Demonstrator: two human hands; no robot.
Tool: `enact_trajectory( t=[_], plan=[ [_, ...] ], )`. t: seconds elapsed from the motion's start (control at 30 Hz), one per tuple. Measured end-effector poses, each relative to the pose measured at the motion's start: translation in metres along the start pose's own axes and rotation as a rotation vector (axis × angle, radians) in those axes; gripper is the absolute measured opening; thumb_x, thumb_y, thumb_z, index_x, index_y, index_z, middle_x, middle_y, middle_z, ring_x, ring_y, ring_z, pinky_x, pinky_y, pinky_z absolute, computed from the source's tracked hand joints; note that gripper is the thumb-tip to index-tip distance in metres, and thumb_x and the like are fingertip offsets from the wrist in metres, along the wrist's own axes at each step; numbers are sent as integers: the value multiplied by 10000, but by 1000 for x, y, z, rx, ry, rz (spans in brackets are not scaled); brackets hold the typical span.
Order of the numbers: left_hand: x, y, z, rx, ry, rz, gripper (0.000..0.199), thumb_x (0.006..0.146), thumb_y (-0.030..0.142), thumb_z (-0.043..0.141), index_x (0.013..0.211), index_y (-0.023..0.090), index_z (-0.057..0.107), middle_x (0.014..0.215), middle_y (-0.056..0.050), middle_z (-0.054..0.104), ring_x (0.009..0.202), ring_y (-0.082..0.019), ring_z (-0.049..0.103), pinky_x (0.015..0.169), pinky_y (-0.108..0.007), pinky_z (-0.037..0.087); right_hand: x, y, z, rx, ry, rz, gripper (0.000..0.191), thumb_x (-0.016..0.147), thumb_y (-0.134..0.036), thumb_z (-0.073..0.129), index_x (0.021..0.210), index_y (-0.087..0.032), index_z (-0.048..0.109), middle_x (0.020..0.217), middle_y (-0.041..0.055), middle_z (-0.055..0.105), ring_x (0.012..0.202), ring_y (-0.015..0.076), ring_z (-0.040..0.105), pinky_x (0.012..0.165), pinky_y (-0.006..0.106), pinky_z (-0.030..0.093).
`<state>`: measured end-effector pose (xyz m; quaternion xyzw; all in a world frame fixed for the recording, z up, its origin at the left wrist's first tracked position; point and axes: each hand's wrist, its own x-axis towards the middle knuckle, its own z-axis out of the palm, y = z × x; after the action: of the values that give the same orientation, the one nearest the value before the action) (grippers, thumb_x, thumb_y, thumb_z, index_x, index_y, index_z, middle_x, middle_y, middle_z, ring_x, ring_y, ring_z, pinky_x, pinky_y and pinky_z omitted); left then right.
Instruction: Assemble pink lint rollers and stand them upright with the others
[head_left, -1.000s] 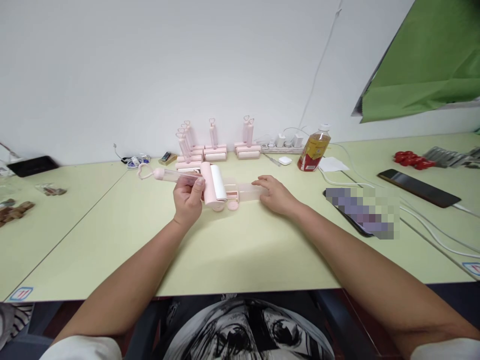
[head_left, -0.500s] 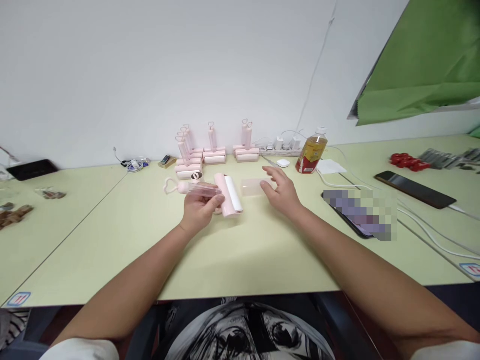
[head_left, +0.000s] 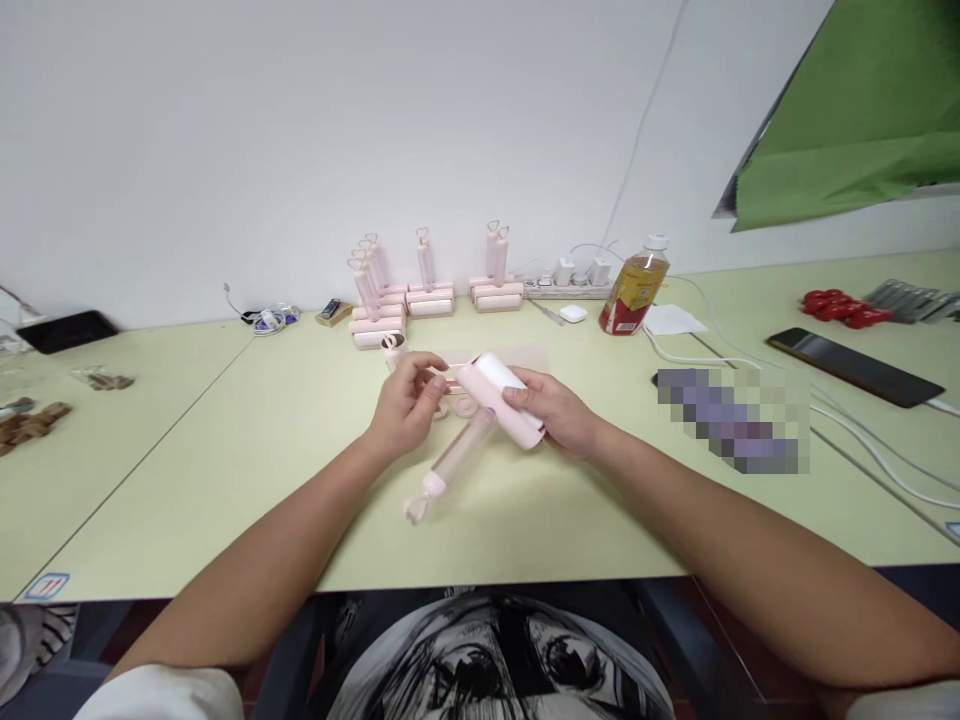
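Note:
A pink lint roller (head_left: 504, 400) with a white sheet roll is gripped at its head by my right hand (head_left: 559, 410), thumb across the front. Its clear pink handle (head_left: 461, 450) slants down to the left, ending in a heart-shaped loop. Beside the head's left end is my left hand (head_left: 411, 405), fingers curled and thumb close to the fingertips; anything between them is too small to make out. Small pink round parts (head_left: 466, 406) lie on the table just under the hands. Behind the roller lies a translucent pink cover (head_left: 529, 356), partly hidden.
Several pink lint rollers (head_left: 431, 300) stand along the wall. A roll (head_left: 393, 345) sits in front of them. To the right are a drink bottle (head_left: 634, 290), a power strip (head_left: 570, 292), phones (head_left: 855, 367) and cables. A cable bundle (head_left: 274, 318) lies at the left.
The lint roller has passed from my left hand to my right and turned, its handle now pointing toward me. My left hand has moved to the head's left end.

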<state>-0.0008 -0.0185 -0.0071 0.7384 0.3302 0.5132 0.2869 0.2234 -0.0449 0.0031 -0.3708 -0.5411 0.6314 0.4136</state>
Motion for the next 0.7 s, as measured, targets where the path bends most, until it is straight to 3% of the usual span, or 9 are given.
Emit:
enact_trajectory(
  t=[0.1, 0.2, 0.3, 0.57, 0.7],
  plan=[
    [3, 2, -2, -197, 59, -130, 330, 889, 489, 580, 1042, 198, 550, 963, -58, 632, 707, -131, 639, 512, -232, 507, -2, 1, 3, -39, -135, 35, 640, 698, -489, 767, 1244, -180, 639, 936, 56, 703, 710, 172, 588, 587, 247, 389],
    [2, 8, 0, -236, -67, -206, 393, 845, 562, 609, 915, 176, 596, 801, -26, 612, 586, -103, 561, 482, -224, 461, -2, 5, 6, -70, -195, 52, 616, 695, -476, 781, 1207, -154, 660, 900, 43, 691, 687, 152, 573, 597, 243, 390],
    [0, 10, 3, -266, -196, -275, 381, 780, 524, 707, 870, 175, 582, 729, 6, 572, 541, -86, 495, 464, -215, 422, 1, 7, 3, -106, -216, 54, 577, 703, -470, 781, 1157, -128, 676, 844, 29, 668, 652, 130, 538, 580, 233, 371],
    [1, 3, 3, -363, -359, -461, 415, 725, 451, 786, 809, 185, 479, 586, 77, 457, 458, -52, 410, 422, -184, 311, 4, 9, -4, -166, -245, 57, 564, 694, -408, 800, 1168, -126, 682, 959, 48, 680, 782, 157, 569, 667, 247, 410],
    [3, 7, 2, -397, -422, -525, 451, 703, 449, 805, 763, 195, 437, 539, 90, 440, 426, -50, 397, 394, -184, 301, 5, 12, -6, -168, -269, 87, 524, 682, -409, 807, 1111, -126, 700, 942, 43, 676, 759, 151, 566, 656, 243, 414]
  ],
)
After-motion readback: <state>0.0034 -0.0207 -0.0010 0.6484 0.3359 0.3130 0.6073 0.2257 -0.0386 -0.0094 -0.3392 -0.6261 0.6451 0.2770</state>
